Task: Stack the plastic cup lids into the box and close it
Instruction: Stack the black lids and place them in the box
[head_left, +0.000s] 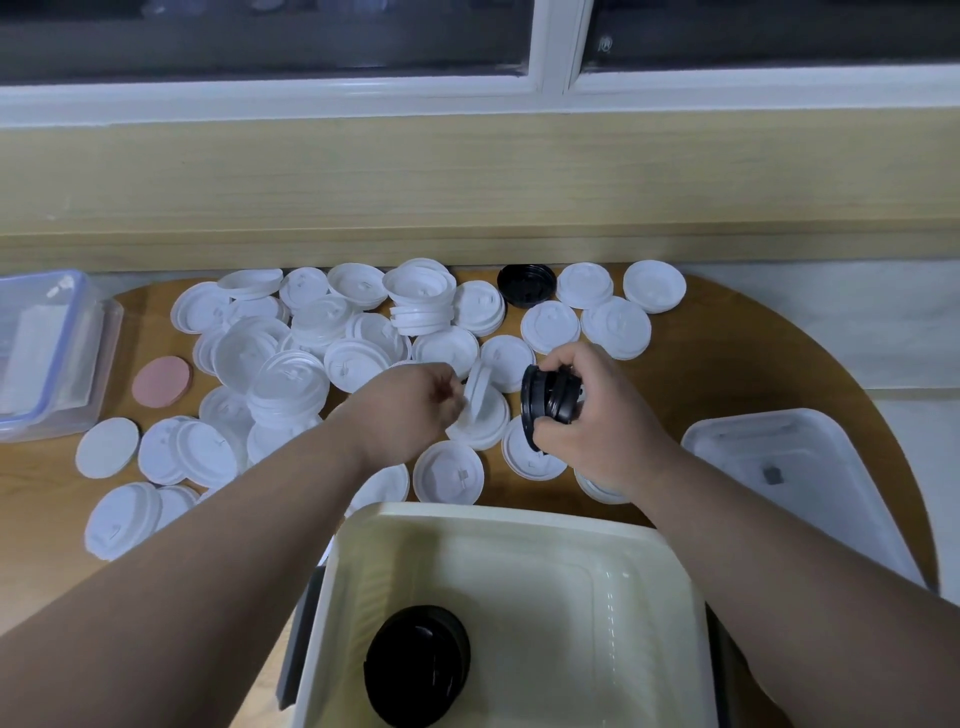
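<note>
Dozens of white lids (358, 358) scattered on tabletop (727, 364) beyond the box (519, 525).

Head view: right hand (597, 415) clamps a small stack of black lids (548, 402) on edge; left hand (415, 405) pinches one tilted white lid (475, 389). Black stack (415, 670) already sits inside box; box lid (800, 467) lies right of box. Risk: loose edge-on grip may spill the stack.

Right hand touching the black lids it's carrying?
Touching. Head view: right hand fingers wrap the black lid stack, thumb below and fingers over top.
</note>
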